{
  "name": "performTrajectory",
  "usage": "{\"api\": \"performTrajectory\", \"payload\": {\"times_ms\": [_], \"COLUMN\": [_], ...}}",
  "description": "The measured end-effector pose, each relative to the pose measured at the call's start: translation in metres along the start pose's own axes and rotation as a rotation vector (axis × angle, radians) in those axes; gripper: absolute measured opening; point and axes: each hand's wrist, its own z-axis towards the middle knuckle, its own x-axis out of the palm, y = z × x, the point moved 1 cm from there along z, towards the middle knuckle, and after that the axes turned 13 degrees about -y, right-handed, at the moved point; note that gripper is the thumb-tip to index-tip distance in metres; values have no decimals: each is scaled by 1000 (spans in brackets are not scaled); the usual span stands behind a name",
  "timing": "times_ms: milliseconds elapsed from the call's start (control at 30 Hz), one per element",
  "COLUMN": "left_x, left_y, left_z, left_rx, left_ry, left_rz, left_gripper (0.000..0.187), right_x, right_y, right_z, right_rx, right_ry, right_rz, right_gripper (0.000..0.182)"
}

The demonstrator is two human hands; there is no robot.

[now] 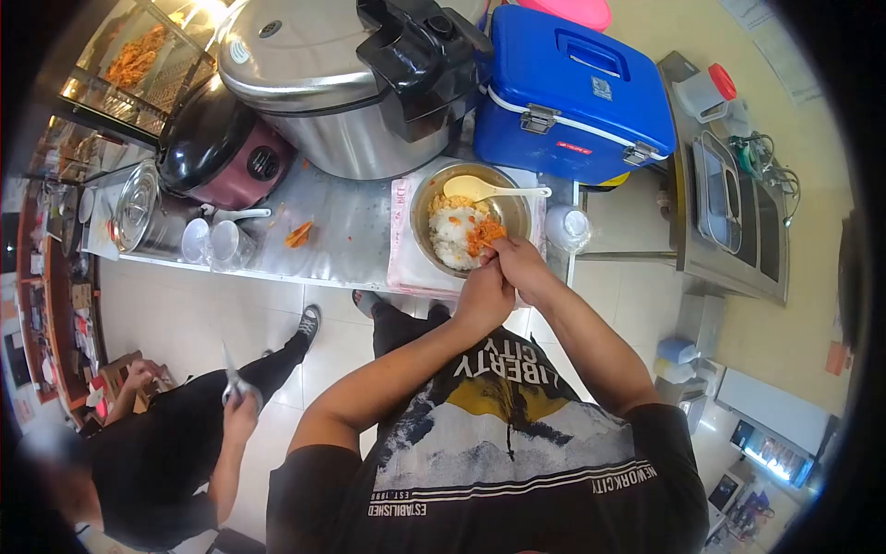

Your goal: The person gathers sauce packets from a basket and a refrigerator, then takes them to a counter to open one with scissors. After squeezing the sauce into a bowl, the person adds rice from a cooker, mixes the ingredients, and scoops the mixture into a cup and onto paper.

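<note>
A metal bowl holds white rice, yellow crumbly food and a cream-coloured rice paddle, whose handle rests across the right rim. Over the bowl's near right side, my right hand is closed at the edge of an orange, crispy-looking shredded food piece. Pressed against it is my left hand, its fingers curled at the near rim; what they grip is hidden. The orange piece touches the rice.
Behind the bowl stand a large steel rice cooker and a blue cooler box. Clear plastic cups, an orange scrap and a smaller cooker are leftward. Stacked cups sit right. Another person holds scissors at left.
</note>
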Motion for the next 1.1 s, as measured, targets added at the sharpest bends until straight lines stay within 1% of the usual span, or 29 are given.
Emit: {"api": "performTrajectory", "payload": {"times_ms": [67,100,167,200,267,300,367,467,500,567,600,667,700,733,767,800,833,900,967,1033,1100], "left_x": [15,14,14,10,4,4,9,9,9,1,-3,-15,-26,-45,-66,-82,-96,-130,-151,-171,-189], "left_y": [20,18,19,12,-1,-3,5,5,4,-3,-4,12,20,22,25,39,52,55,89,111,118], "left_z": [2,5,6,7,5,3,3,6,6,5,4,0,-2,-5,-9,-13,-17,-22,-29,-29,-24], "left_rx": [100,150,-316,-549,-625,-665,-575,-397,-333,-439,-492,-274,-163,-180,-200,-324,-447,-510,-578,-479,-362], "left_ry": [-62,-93,53,128,193,228,243,250,250,416,499,573,605,577,548,496,441,284,138,-76,-354], "left_rz": [-36,-52,-366,-520,-605,-647,-579,-400,-327,-346,-355,-127,-12,-26,-41,-71,-101,-61,-45,19,278], "left_gripper": [19,17,19,20,28,33,32,33,34,37,38,39,39,38,38,36,33,30,27,30,34], "right_x": [-2,-5,-9,-9,-10,-10,-11,-14,-14,-14,-20,-34,-33,-30,-30,-30,-31,-31,-31,-30,-29], "right_y": [0,3,12,18,26,25,21,4,12,39,33,13,17,25,27,29,28,30,38,40,37], "right_z": [3,4,2,-4,-16,-15,-3,27,20,-1,6,26,24,21,23,24,29,32,27,26,28], "right_rx": [30,6,-44,-58,-81,-143,-269,-321,-265,-153,-272,-516,-449,-382,-361,-339,-366,-398,-414,-461,-490], "right_ry": [-40,-21,18,-3,-41,-68,-128,-131,-75,36,14,-31,-67,-105,-122,-138,-136,-114,-75,-101,-115], "right_rz": [-3,-37,-102,-120,-166,-295,-547,-694,-724,-783,-873,-1045,-1064,-1081,-1109,-1136,-1174,-1267,-1379,-1394,-1414], "right_gripper": [28,29,32,34,38,40,43,47,48,50,49,47,47,48,47,47,47,44,40,36,32]}}
